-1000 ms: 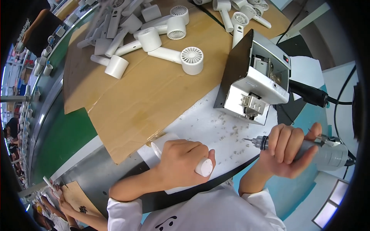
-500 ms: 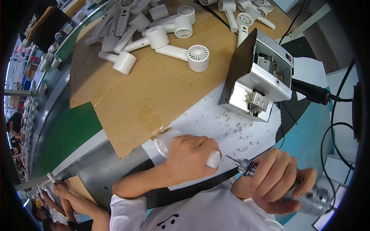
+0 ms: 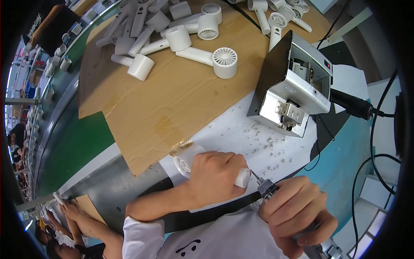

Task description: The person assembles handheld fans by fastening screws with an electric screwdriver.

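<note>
My left hand point(image 3: 217, 176) is closed around the handle of a white handheld fan point(image 3: 183, 166), its round grille head resting near the cardboard's edge. The handle's end pokes out on the right side of my fist. In my closed right hand point(image 3: 297, 211) is an electric screwdriver point(image 3: 266, 187), its grey metal nose pointing up and left. The thin bit's tip is at or very near the handle's end; whether it touches I cannot tell. Many small screws point(image 3: 269, 146) lie scattered on the white sheet point(image 3: 220, 134) beyond my hands.
A silver screw feeder point(image 3: 297, 93) with a black side stands at the right. White fans point(image 3: 225, 62) lie piled on the cardboard point(image 3: 159, 103) at the back. A green conveyor point(image 3: 77, 151) runs along the left. Another person's arms point(image 3: 88, 220) show at lower left. Black cables point(image 3: 374, 129) hang at right.
My right hand has moved left and slightly down with the screwdriver, bringing the bit up to the fan handle's end. My left hand still grips the fan in nearly the same place.
</note>
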A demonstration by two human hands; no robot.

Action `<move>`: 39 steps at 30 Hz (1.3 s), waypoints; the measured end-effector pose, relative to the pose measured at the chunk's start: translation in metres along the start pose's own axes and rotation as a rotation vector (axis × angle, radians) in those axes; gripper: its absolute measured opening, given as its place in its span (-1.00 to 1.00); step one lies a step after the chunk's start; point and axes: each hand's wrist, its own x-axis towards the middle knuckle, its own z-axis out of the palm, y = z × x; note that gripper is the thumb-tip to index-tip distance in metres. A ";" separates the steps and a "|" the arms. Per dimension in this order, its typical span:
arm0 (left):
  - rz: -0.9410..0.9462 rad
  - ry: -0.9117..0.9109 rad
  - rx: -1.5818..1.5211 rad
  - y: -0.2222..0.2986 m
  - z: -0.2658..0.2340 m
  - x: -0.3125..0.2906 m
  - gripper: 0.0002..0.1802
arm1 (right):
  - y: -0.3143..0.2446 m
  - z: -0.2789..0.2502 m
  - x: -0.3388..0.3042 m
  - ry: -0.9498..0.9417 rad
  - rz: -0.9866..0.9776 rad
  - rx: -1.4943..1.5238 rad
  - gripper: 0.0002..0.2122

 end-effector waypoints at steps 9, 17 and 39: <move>-0.012 -0.015 0.030 -0.001 0.001 0.000 -0.74 | 0.000 0.000 -0.001 -0.043 0.033 -0.013 -0.76; -0.015 -0.022 0.009 -0.001 0.000 0.002 -0.76 | 0.016 -0.001 -0.007 0.042 -0.157 0.133 -0.73; 0.021 -0.039 0.066 -0.002 0.002 -0.001 -0.80 | -0.006 -0.016 -0.005 0.261 0.293 0.065 -0.72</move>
